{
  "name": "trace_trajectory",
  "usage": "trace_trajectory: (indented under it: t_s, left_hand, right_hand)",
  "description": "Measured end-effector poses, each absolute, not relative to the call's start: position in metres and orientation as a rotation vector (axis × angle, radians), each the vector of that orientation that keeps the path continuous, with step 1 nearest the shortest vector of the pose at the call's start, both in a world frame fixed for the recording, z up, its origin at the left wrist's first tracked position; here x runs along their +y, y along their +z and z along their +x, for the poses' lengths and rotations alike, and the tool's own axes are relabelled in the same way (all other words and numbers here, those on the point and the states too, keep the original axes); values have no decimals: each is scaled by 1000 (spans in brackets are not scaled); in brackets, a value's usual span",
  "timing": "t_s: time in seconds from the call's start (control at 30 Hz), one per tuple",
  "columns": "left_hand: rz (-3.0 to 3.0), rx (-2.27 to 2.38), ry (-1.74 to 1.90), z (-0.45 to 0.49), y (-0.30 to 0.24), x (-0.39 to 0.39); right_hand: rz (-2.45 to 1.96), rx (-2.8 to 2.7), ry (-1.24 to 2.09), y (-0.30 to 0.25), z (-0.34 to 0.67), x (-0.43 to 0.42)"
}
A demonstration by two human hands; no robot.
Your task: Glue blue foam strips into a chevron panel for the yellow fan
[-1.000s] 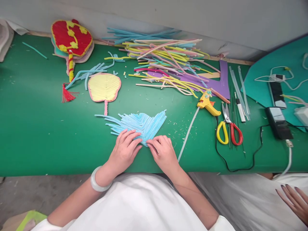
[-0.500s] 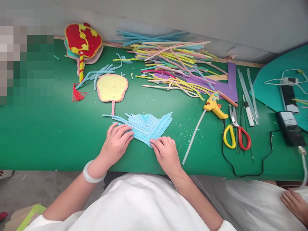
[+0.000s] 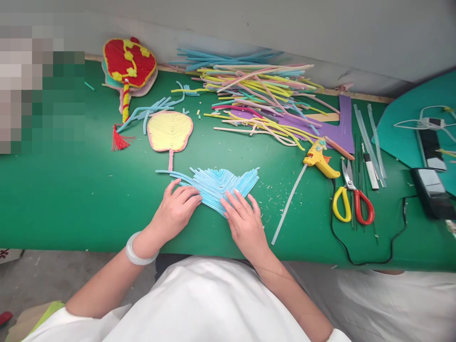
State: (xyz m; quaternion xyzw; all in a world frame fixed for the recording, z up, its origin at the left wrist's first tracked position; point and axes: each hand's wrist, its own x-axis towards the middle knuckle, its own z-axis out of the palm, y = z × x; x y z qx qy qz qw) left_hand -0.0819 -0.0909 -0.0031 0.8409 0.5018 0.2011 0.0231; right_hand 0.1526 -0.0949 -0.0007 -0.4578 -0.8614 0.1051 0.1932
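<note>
A light blue fan-shaped piece [image 3: 217,183], built of strips laid in a herringbone pattern, lies flat on the green table [image 3: 64,194]. My left hand [image 3: 174,211] rests on its left part, fingers stretched out flat. My right hand [image 3: 244,221] lies on its lower right part, fingers spread and pressing down. Neither hand grips anything. Uneven blue strip ends stick out to the left of the piece.
A yellow fan with pink rim [image 3: 170,133] and a red fan with tassel [image 3: 128,64] lie beyond. A heap of coloured strips [image 3: 256,95] fills the back. A yellow glue gun [image 3: 318,159], a glue stick [image 3: 288,204], scissors [image 3: 351,197] and cables sit to the right.
My right hand has opened from a pinch at the piece's lower tip and moved up flat onto it. The other person's hand at lower right has left the view.
</note>
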Motion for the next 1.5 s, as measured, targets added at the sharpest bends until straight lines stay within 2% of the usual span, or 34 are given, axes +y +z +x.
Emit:
trace_trajectory:
  t_s: [0.17,0.53,0.7,0.97,1.33,1.5]
  left_hand:
    - [2660,1544,562,-86,-3,-89]
    - [2654,1961,438,-94,-1,-94]
    - [2532,2022,527,-87,-2,-95]
    - [2410,1926,750,-77,-6,-94]
    - [2218,1895,856,-73,-8,-103]
    - [2245,1835,796,-74,-9,-104]
  right_hand:
    - [-1290,-2548,306,-9,147,-98]
    - [-1285,-2527,313,-16,148,-99]
    - [-1290,-2538,312,-18,148,-99]
    - [-1286,-2546,311,-16,147,-99]
    - [-1288,-2530,311,-15,147,-99]
    - [-1296,-2539,308,-14,146,-99]
